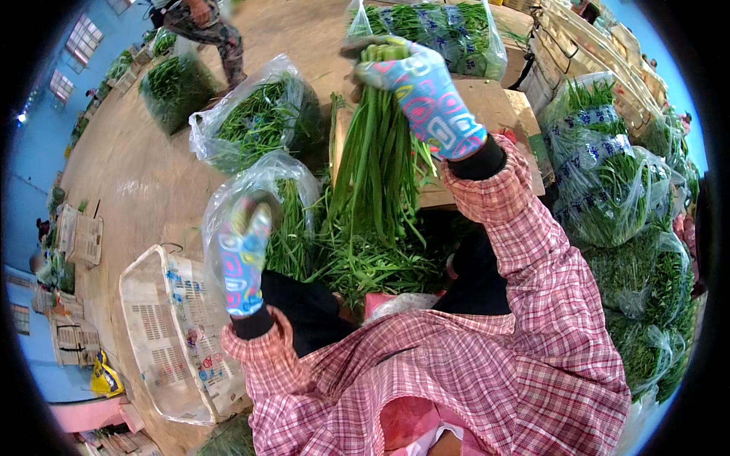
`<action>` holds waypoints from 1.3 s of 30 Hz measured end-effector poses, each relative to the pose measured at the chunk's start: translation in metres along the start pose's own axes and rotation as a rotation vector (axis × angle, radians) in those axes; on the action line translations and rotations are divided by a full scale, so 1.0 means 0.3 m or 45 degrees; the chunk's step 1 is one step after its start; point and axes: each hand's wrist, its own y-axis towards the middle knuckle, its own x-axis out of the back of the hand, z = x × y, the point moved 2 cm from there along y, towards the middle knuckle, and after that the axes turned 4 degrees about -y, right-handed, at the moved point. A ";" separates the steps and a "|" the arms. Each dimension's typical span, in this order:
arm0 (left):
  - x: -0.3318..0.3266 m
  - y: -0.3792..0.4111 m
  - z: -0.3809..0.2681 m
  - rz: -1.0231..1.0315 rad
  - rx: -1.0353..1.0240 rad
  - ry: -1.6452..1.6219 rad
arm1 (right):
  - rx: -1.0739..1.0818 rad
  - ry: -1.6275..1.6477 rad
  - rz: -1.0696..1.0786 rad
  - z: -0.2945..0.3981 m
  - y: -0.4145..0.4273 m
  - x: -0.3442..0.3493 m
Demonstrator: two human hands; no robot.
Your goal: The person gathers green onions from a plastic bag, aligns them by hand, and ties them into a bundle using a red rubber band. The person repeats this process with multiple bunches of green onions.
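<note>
My right hand (416, 85), in a colourful patterned glove, grips a bunch of long flat green leaves (370, 154), probably garlic chives. The pale cut ends show at the top of the fist, and the leaves hang down. Below them lies a heap of loose green leaves (376, 268) between my knees. My left hand (248, 239), in a matching glove, is lifted at the left in front of an open clear plastic bag (293, 228) of greens. Its fingers are blurred, and I cannot tell whether they touch the bag.
A wooden board (479, 108) lies beyond the bunch, with a bag of taped bunches (433, 34) behind it. Filled bags (599, 182) are stacked at the right. A white plastic crate (171, 336) sits at the left, near another open bag (256, 114). A person (211, 34) stands farther off.
</note>
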 end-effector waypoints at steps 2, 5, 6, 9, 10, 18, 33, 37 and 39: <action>-0.050 0.091 -0.109 -0.059 -0.405 -0.205 | -0.002 -0.109 0.084 -0.053 0.012 -0.052; -0.222 0.094 -0.248 0.049 -0.315 0.245 | 0.030 -0.094 0.266 -0.070 -0.032 -0.113; -0.282 0.090 -0.221 0.114 -0.325 -0.036 | 0.080 -0.221 0.245 -0.102 -0.030 -0.113; -0.428 0.071 -0.032 0.326 -0.214 -0.383 | -0.062 -0.125 0.135 -0.084 -0.034 -0.106; -0.434 0.013 -0.031 0.350 0.216 -0.924 | -0.116 -0.217 0.169 -0.085 -0.029 -0.092; -0.140 -0.122 0.320 0.734 -0.170 0.905 | -0.175 -0.103 0.029 -0.088 0.049 -0.018; -0.263 -0.414 0.145 0.180 0.652 -2.782 | 0.158 -0.653 0.820 -0.094 -0.438 -0.400; -0.331 -0.387 0.124 0.404 0.770 -2.407 | -0.344 -0.542 0.812 -0.295 -0.624 -0.464; -0.325 -0.388 0.121 0.411 0.761 -2.349 | -0.331 0.437 0.673 -0.438 -0.699 -0.536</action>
